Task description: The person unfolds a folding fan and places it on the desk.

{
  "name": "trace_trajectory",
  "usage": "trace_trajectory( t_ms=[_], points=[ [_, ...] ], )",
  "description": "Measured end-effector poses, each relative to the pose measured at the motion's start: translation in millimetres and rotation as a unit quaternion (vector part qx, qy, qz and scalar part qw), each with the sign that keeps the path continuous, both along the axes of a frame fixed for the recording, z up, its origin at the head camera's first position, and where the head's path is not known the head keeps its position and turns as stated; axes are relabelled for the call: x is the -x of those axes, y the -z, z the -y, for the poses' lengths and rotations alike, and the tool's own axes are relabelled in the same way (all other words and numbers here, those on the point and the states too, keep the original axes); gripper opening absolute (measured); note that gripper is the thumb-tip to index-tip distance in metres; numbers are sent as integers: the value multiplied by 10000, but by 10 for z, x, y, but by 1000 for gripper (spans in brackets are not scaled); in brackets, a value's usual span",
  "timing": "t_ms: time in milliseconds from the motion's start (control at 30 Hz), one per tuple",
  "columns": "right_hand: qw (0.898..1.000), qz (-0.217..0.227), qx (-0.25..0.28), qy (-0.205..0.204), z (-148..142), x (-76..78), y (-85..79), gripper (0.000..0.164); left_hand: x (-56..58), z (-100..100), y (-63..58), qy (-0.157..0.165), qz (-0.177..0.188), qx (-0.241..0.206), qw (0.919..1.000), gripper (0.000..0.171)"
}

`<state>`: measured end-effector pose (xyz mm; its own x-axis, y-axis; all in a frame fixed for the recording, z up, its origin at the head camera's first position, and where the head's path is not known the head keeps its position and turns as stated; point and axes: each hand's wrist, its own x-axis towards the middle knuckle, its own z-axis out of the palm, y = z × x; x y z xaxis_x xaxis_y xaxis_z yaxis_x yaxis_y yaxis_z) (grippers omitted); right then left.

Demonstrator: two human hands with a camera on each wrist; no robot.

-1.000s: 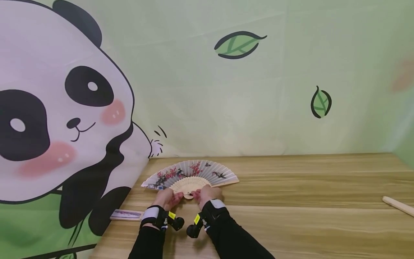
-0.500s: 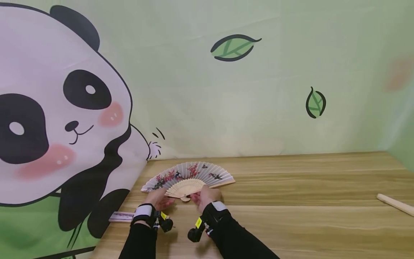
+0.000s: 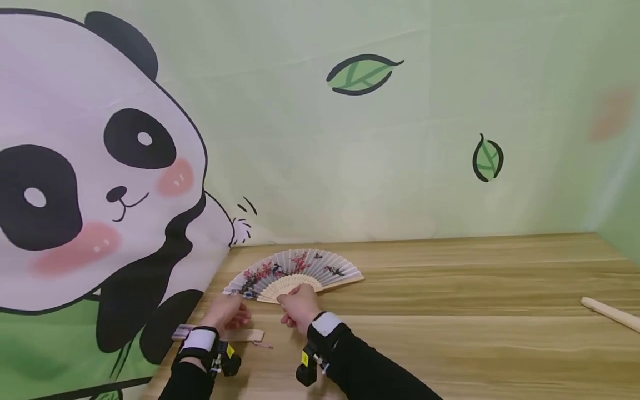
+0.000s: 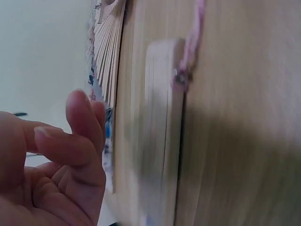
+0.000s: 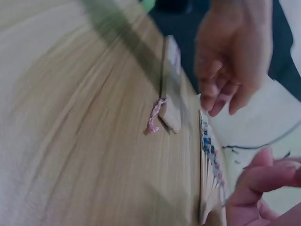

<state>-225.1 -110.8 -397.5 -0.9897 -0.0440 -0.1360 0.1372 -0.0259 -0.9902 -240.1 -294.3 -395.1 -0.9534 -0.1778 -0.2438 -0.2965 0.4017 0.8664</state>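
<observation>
Your left hand (image 3: 227, 313), fingers loosely curled round nothing, is nearer the folded fan (image 3: 245, 335) running inward from the table's (image 3: 450, 355) left edge, while your right hand (image 3: 301, 306) covers the base of the spread fan (image 3: 305, 264) by the back-left corner, pinched or not I cannot tell, and the left wrist view shows stacked ribs (image 4: 157, 117) the head view hides.

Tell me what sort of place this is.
Probably a booth or staged recording corner rather than a lived-in room: a faintly creased cartoon-panda backdrop encloses the back and sides of a wooden tabletop, and the person wears small wrist cameras.
</observation>
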Motion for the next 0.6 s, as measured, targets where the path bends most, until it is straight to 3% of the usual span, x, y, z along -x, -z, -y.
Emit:
trace_trajectory(
  t_ms=[100,267,333,433,600],
  points=[
    [9930,-515,-986,-395,101,-16,-18,23,-92,65,-39,228,-352,687,9968,34],
    [9639,-1204,-2122,-1068,242,-63,-32,23,-193,149,-17,496,-528,1639,9838,43],
    [9448,-1533,-2570,-1333,300,-96,-56,20,-224,193,7,616,-523,1933,9778,48],
    [9031,-2067,-3413,-1587,409,-128,-66,18,-277,259,75,733,-446,2145,9730,53],
    [8464,-2374,-4294,-2072,644,-152,-37,21,-376,353,197,447,-328,1974,9788,46]
  ],
)
